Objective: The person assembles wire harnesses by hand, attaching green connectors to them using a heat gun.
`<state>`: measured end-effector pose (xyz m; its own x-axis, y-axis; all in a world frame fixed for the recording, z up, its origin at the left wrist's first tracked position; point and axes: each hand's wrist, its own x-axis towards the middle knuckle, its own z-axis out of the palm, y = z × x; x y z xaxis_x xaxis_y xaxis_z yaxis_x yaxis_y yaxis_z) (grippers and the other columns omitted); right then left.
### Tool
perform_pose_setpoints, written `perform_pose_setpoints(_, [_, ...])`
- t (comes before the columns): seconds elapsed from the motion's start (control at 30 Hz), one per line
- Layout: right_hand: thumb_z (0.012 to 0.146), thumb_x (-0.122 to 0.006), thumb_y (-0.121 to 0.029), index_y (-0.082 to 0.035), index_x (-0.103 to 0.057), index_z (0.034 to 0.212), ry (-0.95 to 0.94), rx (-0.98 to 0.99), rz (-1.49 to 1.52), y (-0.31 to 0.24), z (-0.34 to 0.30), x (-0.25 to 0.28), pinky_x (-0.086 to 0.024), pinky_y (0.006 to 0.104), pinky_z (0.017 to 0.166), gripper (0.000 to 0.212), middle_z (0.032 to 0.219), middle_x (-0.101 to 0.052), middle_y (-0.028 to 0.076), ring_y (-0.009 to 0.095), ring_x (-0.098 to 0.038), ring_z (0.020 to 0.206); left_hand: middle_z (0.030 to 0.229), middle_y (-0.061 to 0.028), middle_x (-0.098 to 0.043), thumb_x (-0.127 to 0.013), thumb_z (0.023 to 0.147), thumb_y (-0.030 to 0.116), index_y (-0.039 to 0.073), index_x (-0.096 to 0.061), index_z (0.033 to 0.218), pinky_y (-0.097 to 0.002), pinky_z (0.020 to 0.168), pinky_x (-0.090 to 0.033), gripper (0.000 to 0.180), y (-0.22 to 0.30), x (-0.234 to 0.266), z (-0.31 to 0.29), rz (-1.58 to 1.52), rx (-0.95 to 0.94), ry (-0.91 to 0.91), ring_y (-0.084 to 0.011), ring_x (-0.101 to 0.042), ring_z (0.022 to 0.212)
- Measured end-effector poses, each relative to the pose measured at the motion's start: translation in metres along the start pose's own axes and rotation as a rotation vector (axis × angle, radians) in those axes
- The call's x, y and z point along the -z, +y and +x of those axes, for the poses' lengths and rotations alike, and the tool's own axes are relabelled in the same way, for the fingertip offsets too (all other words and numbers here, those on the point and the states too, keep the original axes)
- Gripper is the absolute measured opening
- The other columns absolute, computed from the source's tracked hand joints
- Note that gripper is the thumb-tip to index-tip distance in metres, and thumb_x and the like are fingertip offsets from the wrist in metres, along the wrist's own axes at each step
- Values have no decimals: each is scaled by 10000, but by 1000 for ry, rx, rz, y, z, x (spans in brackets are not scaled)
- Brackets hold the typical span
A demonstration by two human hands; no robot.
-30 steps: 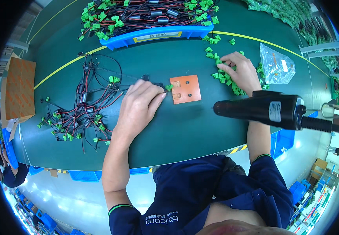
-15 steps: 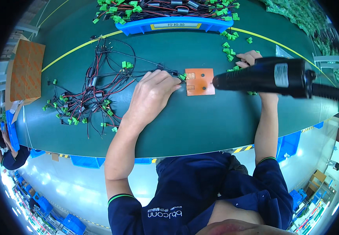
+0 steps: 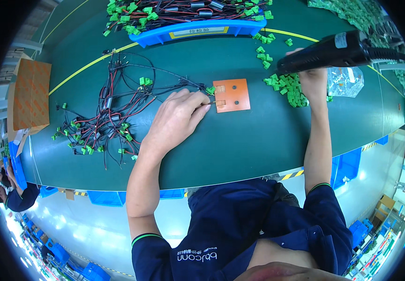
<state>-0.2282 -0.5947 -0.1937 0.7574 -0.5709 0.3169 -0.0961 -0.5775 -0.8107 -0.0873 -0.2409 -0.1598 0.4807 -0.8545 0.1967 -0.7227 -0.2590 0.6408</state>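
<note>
left hand: thumb and forefinger pinched; right hand: partly hidden, fingers unclear; forearms: extended forward

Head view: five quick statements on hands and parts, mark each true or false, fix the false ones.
1. The left hand pinches a thin lead beside the orange block. True.
2. The cable tangle lies to the right of the block. False: the tangle lies to its left.
3. The black tool hides part of the right hand. True.
4. The clear bag lies left of the green clip pile. False: the bag lies right of the pile.
5. The blue bin holds cables with green clips. True.
</note>
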Motion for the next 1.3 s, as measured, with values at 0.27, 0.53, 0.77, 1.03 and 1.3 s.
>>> perform_pose_setpoints(0.27, [975, -720, -29, 38, -718, 1205, -250, -165, 751, -65, 10, -23, -597, 311, 900, 240, 1133, -736, 107, 148, -711, 982, 838, -111, -686, -744, 905, 64, -17, -727, 955, -404, 738, -503, 97, -9, 1, 0, -148, -65, 5, -296, -618, 802])
perform_pose_setpoints(0.53, [971, -694, 52, 35, -699, 1205, -642, -208, 575, -91, -33, -59, -590, 317, 951, 234, 1175, -710, 123, 170, -719, 1049, 875, -123, -682, -750, 907, 75, -16, -742, 993, -395, 747, -518, 125, -9, 3, 0, -213, -23, -14, -297, -640, 822])
perform_pose_setpoints(0.77, [890, -742, 69, 6, -742, 1140, -554, 151, 226, -105, -49, -72, -591, 330, 905, 259, 1096, -754, 112, 214, -733, 1037, 898, -121, -699, -761, 902, 78, -8, -756, 1022, -389, 732, -525, 148, -5, 9, 2, -339, 132, -77, -280, -654, 782])
perform_pose_setpoints(1.03, [899, -758, 19, -51, -733, 1185, -501, 348, 163, -104, -55, -83, -561, 321, 776, 296, 989, -749, 107, 222, -710, 881, 877, -129, -703, -739, 926, 64, -20, -739, 1022, -396, 760, -523, 128, -14, 0, 0, -320, -2, 5, -289, -642, 791])
perform_pose_setpoints(1.3, [944, -725, -15, -52, -742, 1196, -559, 191, 155, -101, -51, -78, -543, 293, 748, 256, 1023, -718, 92, 167, -673, 879, 807, -104, -645, -731, 936, 77, -27, -725, 989, -361, 691, -479, 116, -10, 3, 0, -373, 42, -43, -225, -588, 743])
